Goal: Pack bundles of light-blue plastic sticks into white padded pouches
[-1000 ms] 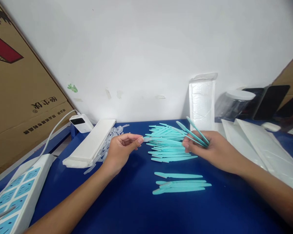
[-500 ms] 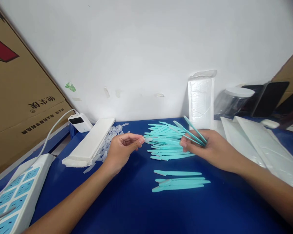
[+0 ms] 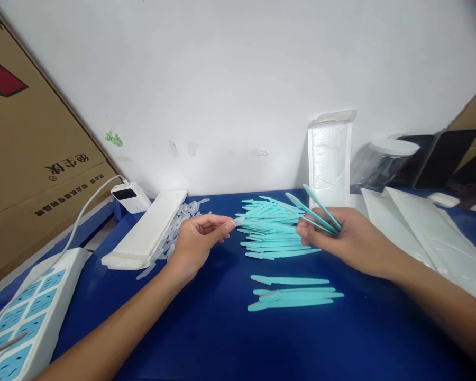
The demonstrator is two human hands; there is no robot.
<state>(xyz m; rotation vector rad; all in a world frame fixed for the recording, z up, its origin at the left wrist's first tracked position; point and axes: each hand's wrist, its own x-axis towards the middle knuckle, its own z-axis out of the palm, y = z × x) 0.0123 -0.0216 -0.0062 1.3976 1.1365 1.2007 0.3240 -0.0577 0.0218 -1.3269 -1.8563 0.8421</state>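
My left hand (image 3: 204, 238) pinches a small translucent blade cap (image 3: 239, 221) between thumb and fingertips. My right hand (image 3: 341, 233) is closed around several teal eyebrow razors (image 3: 315, 211), fanned with their ends pointing up and left. Whether one more razor reaches left from its fingertips is hard to tell against the pile behind. That pile of teal razors (image 3: 275, 248) lies between the two hands. Nearer to me, several more razors (image 3: 297, 304) lie side by side on the blue table (image 3: 206, 333). Loose translucent caps (image 3: 170, 241) are heaped left of my left hand.
White padded sleeves (image 3: 146, 227) lie stacked at left, near a white power bank (image 3: 130, 197) and a power strip (image 3: 35, 307). One padded envelope (image 3: 330, 159) leans on the wall; others (image 3: 432, 227) lie at right, before a clear jar (image 3: 384, 164).
My right hand has shifted slightly right with the razors. The cap in my left fingertips now shows more plainly, tilted a little upward. The view has shifted slightly.
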